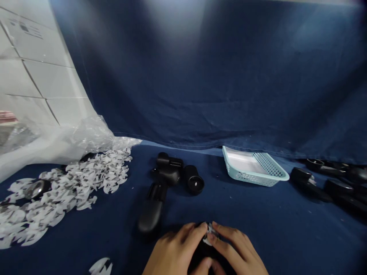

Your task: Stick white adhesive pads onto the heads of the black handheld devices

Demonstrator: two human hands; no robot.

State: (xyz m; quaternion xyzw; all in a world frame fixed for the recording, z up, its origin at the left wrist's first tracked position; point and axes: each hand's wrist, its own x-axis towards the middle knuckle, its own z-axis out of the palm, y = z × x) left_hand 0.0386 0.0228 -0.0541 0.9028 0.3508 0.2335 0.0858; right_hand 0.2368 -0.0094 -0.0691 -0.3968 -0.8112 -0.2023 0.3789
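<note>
At the bottom centre, my left hand (179,248) and my right hand (236,248) close from both sides around a dark part, mostly hidden by my fingers. My fingertips press on a small white-and-grey piece (210,233) at its top; it resembles the thin pieces in the pile. Beyond my left hand lies a black handle-like plastic part (151,210). Farther back are another black part (169,172) and a black cup-shaped part with a round opening (194,179). One loose white-and-grey piece (101,266) rests left of my hands.
A large pile of thin white-and-grey pieces (74,183) spreads across the left, beside clear plastic sheeting (88,133). A light-blue perforated basket (258,177) stands at the back right. Several black parts (309,185) lie at the right. A dark blue cloth (215,76) hangs behind.
</note>
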